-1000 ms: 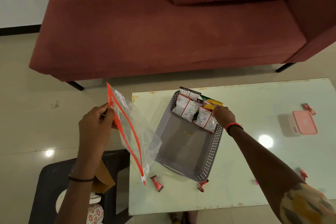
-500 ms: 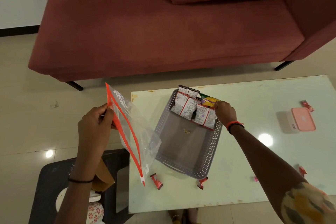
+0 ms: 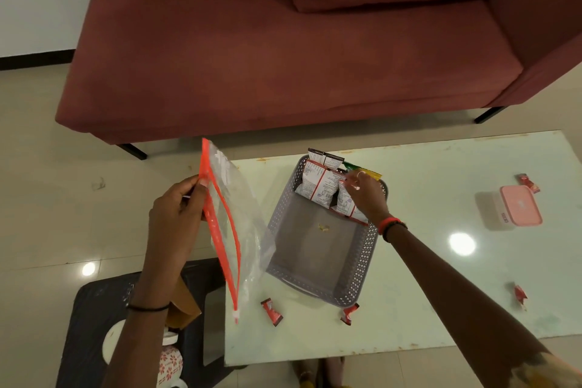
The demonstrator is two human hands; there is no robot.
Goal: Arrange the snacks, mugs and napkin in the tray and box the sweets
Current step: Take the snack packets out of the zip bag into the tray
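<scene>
Holding item one, an empty clear zip bag (image 3: pixel 234 224) with an orange seal strip, my left hand (image 3: pixel 174 224) keeps its grip pinched on the strip near the top, the bag hanging off the counter's left edge. Item two: grey perforated tray (image 3: pixel 356 280) on the pale counter (image 3: pixel 441 293), its far end packed with upright snack packets (image 3: pixel 318 186), the near part of its floor bare but for a small yellowish crumb (image 3: pixel 323 228). My right hand (image 3: pixel 367 195) reaches into that far end, grip loosely pressed on the rightmost packets. Item three: pink-lidded box (image 3: pixel 521 205), closed, well right of the tray. Item four: red-wrapped sweets, loose on the counter: two (image 3: pixel 271 312) (image 3: pixel 349 313) just before the tray's near wall, one (image 3: pixel 519 294) far right, one (image 3: pixel 529 183) beside the box. Item five: floral mug (image 3: pixel 170 364) on a black stool (image 3: pixel 94 318) at lower left, beside a brown paper piece (image 3: pixel 184 305). Background: red sofa (image 3: pixel 283 57).
</scene>
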